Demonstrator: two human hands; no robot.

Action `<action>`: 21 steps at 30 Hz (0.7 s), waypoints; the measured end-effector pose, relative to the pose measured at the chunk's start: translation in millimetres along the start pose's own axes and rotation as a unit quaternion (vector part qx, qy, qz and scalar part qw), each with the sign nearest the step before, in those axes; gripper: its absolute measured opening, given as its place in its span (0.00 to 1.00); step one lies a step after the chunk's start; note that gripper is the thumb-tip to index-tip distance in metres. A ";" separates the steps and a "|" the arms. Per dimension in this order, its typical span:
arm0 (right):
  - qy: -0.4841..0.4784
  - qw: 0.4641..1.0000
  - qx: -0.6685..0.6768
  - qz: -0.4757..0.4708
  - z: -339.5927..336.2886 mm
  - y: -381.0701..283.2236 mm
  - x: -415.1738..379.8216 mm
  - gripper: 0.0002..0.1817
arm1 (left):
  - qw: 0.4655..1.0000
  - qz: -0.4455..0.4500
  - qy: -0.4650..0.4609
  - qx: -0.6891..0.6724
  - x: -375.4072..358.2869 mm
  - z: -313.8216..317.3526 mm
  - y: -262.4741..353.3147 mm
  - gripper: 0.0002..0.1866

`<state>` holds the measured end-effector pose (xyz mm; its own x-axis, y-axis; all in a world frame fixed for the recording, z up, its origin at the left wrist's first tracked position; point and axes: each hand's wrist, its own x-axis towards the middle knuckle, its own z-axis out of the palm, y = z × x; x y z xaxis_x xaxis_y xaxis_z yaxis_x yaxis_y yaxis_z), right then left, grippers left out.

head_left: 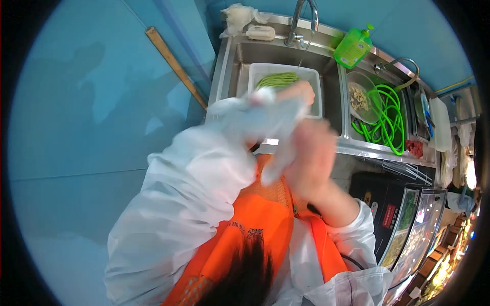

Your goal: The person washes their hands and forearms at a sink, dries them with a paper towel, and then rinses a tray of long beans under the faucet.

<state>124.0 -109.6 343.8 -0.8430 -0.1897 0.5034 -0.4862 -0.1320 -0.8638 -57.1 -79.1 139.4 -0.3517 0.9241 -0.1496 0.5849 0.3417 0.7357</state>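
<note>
My left hand, in a white sleeve, is over the front right part of a white tub in the sink. Long green vegetables lie in the tub. Nearer my body is my right hand, smeared by motion. Thin whitish translucent material is blurred between the two hands; whether it is a glove, a bag or part of the sleeve I cannot tell. The fingers of both hands are too blurred to read. Water runs from the tap beside the tub.
A green soap bottle stands on the sink ledge. The right basin holds a clear bowl of small pale pieces and a bright green hose. A wooden stick leans at the left wall. A black appliance stands below right.
</note>
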 end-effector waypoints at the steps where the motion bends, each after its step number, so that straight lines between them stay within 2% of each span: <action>1: 0.088 0.995 0.041 0.012 0.1 -4.3 12.7 0.09 | 1.000 0.001 -0.005 0.000 4.2 10.3 -9.3 0.15; 3: 0.090 0.995 -0.004 -0.048 0.0 4.5 33.6 0.13 | 1.000 0.002 -0.013 -0.001 2.7 16.2 -10.0 0.16; 5: -0.080 0.964 -0.172 -0.188 -1.9 31.1 50.0 0.17 | 1.000 0.002 -0.024 0.000 2.9 20.4 -9.9 0.16; 8: -0.255 0.939 -0.233 0.006 -22.7 80.0 45.4 0.17 | 0.999 0.007 -0.039 0.003 2.7 28.4 -10.0 0.16; 11: -0.188 0.955 -0.220 0.060 -36.0 92.1 41.2 0.18 | 0.999 0.011 -0.044 0.004 1.9 33.0 -9.5 0.17; 14: -0.043 0.969 -0.232 0.080 -38.2 96.6 33.9 0.19 | 0.999 0.016 -0.050 -0.001 5.3 35.5 -7.5 0.17; 16: 0.104 0.963 -0.212 0.129 -39.7 91.9 29.1 0.19 | 0.998 0.019 -0.056 -0.001 6.5 38.5 -6.8 0.18; 18: 0.101 0.959 -0.222 0.143 -46.4 98.5 23.9 0.19 | 0.998 0.025 -0.062 0.000 10.6 41.6 -6.0 0.18; 20: -0.049 0.954 -0.267 0.126 -59.9 127.1 8.1 0.19 | 0.997 0.031 -0.067 0.002 13.2 47.2 -5.8 0.18; 21: -0.049 0.947 -0.290 0.125 -65.8 136.7 4.9 0.20 | 0.997 0.034 -0.072 0.002 16.6 49.7 -5.4 0.18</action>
<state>38.3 -64.6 227.0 -0.9369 -0.2373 0.2566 -0.3429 0.4813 -0.8068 -29.7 -57.1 100.0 -0.2027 0.9601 -0.1925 0.6066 0.2774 0.7450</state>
